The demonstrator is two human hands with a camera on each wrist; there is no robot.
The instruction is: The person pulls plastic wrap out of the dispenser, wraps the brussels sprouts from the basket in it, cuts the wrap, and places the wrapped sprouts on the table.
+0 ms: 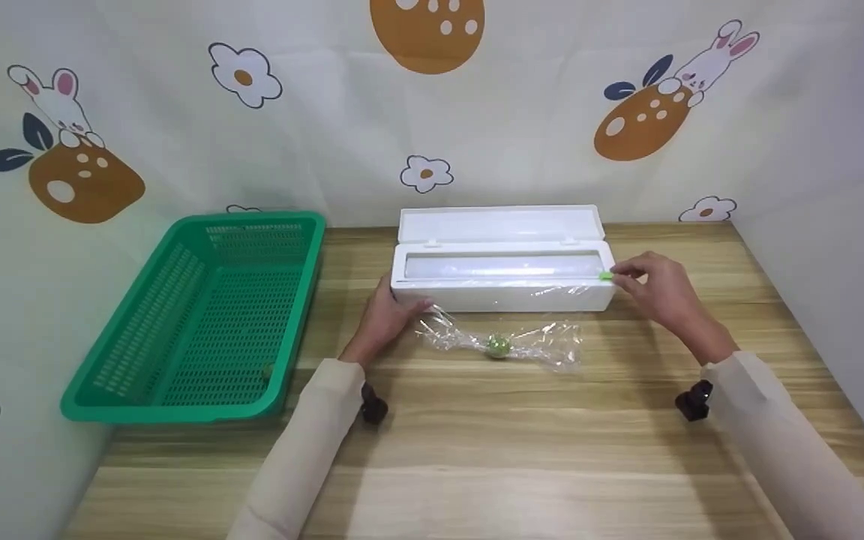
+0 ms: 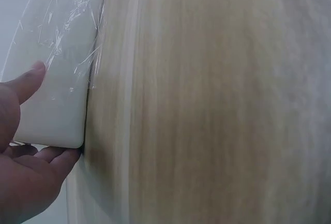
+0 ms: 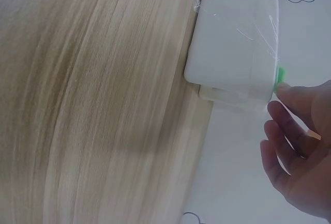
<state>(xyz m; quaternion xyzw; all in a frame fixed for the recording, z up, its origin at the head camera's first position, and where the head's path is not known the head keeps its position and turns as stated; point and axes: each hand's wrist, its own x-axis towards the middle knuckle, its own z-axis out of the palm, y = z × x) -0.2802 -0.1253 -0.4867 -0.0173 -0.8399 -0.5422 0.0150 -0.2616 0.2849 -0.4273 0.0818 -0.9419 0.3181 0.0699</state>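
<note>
White plastic is set against wood grain in the head view: a film box [image 1: 426, 301], its lid [image 1: 499, 224] raised, is placed toward the back of a streaked brown table [image 1: 477, 457]. Its left end is gripped by the left hand [image 1: 388, 311], while a green slider [image 1: 607, 276] at its right end is pinched by the right hand [image 1: 661, 289]. Before the box, a small green ball [image 1: 498, 346] is wrapped in crumpled clear film [image 1: 556, 343]. To the left, a green basket [image 1: 177, 413] is stood on the tabletop. The space is enclosed by pale cloth walls [image 1: 342, 120], printed with flowers, rabbits and orange fruit.

In the left wrist view, the box's corner is held between a thumb laid on its front and fingers bent at its end; beside it, the pale-striped tabletop is spread wide.

In the right wrist view, the slider is met by the thumb, with three fingers loosely bent; how firmly it is held cannot be told. Behind, the flowered cloth is glimpsed past the table's edge.
</note>
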